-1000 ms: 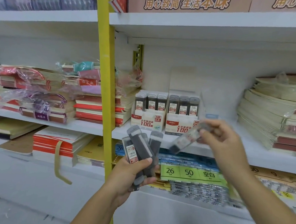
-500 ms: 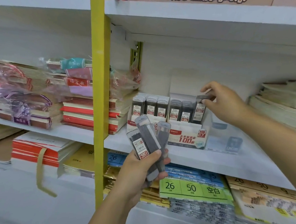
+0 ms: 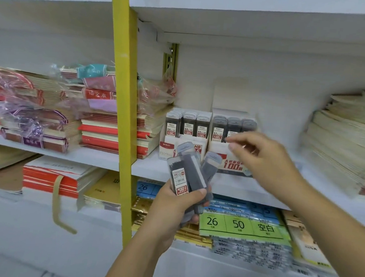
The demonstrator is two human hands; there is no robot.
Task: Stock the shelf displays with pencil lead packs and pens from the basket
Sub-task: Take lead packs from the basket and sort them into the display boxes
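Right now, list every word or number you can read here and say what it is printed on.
"0.5": lead packs in the left display box.
"0.7": front pack in the right display box.
"100": right box's front panel, partly behind the right hand.
"HB": left box's front.
"100", upside down: pack in the left hand.
"26", "50", "空白": green sheet.
"26": blue sheet.
"语文本": red notebook band.
Everything else is too blurred.
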